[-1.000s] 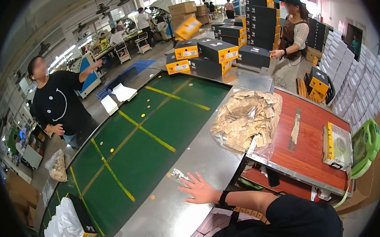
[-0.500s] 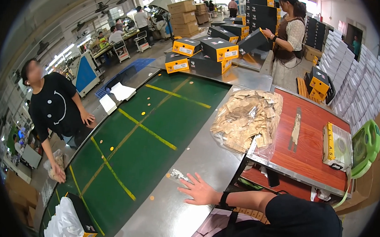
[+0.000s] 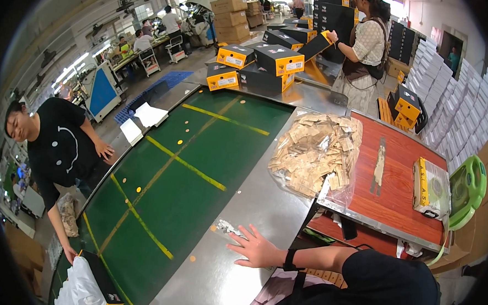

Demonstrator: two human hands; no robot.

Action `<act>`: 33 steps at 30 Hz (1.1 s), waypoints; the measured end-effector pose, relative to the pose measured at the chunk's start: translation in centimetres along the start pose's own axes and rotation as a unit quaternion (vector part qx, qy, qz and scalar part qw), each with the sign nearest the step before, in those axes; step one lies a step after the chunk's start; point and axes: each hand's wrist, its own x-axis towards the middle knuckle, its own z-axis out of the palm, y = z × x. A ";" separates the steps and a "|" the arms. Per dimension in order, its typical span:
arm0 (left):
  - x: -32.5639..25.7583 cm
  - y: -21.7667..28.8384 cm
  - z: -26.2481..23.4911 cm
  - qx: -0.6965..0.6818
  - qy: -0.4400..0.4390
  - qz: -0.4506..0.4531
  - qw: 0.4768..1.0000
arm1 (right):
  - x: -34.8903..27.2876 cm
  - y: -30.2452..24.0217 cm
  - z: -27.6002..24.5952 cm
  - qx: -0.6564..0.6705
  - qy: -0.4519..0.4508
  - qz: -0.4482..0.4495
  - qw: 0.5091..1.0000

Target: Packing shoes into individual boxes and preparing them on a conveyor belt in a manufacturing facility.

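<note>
My right hand (image 3: 258,250) rests palm down on the metal ledge (image 3: 253,189) beside the green conveyor belt, its fingers spread and holding nothing. A black band circles the wrist. Close to the fingertips lies a crumpled piece of silvery wrapping (image 3: 228,228), with a small round orange sticker (image 3: 213,228) beside it. Of my left hand nothing shows. On the green belt (image 3: 180,212), marked with yellow lines, an open black-and-orange shoebox (image 3: 100,283) with white tissue paper (image 3: 80,288) sits at the lower left.
A bag of brown paper packets (image 3: 316,151) lies by a red wooden tabletop (image 3: 401,161), with a clear-and-yellow case (image 3: 431,187) and a green plastic case (image 3: 468,192). Co-workers stand across the belt (image 3: 62,143) and behind stacked shoeboxes (image 3: 279,60). White boxes (image 3: 451,102) are piled at right.
The co-worker across the belt has leaned and moved a hand down from the bag at the belt's edge to the shoebox. My right hand stays about where it was.
</note>
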 end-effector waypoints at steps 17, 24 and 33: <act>16.1 0.2 -0.7 -0.427 0.077 -0.243 0.867 | 0.6 0.3 -0.5 0.031 -0.057 0.023 0.998; 20.9 -1.6 -1.1 -0.534 0.116 -0.322 0.773 | 0.9 0.1 -0.3 0.039 -0.105 0.032 0.993; 24.8 -4.3 -1.0 -0.575 0.097 -0.350 0.733 | 1.0 0.1 -0.4 0.037 -0.077 0.023 0.996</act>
